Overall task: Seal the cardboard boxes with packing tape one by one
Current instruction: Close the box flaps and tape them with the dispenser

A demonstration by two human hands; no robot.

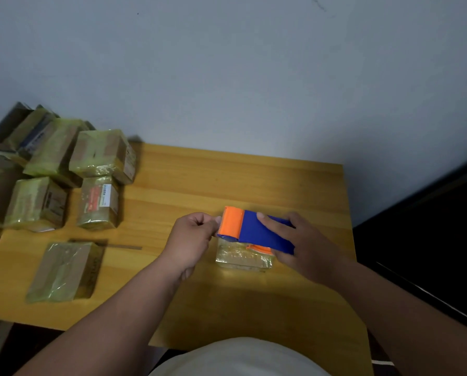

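Observation:
A small cardboard box (242,257) wrapped in shiny yellowish tape sits near the middle of the wooden table (254,183). Just above it, my right hand (300,245) grips a blue tape dispenser (256,232) with an orange roller end pointing left. My left hand (193,237) is at the orange end, its fingers pinched together by the serrated edge; whether a tape end sits between them is too small to tell. The box is partly hidden under the dispenser.
Several taped cardboard boxes (99,156) are piled at the table's far left, and one flat taped box (64,270) lies at the near left. A grey wall stands behind the table. Dark furniture (430,226) borders the right edge.

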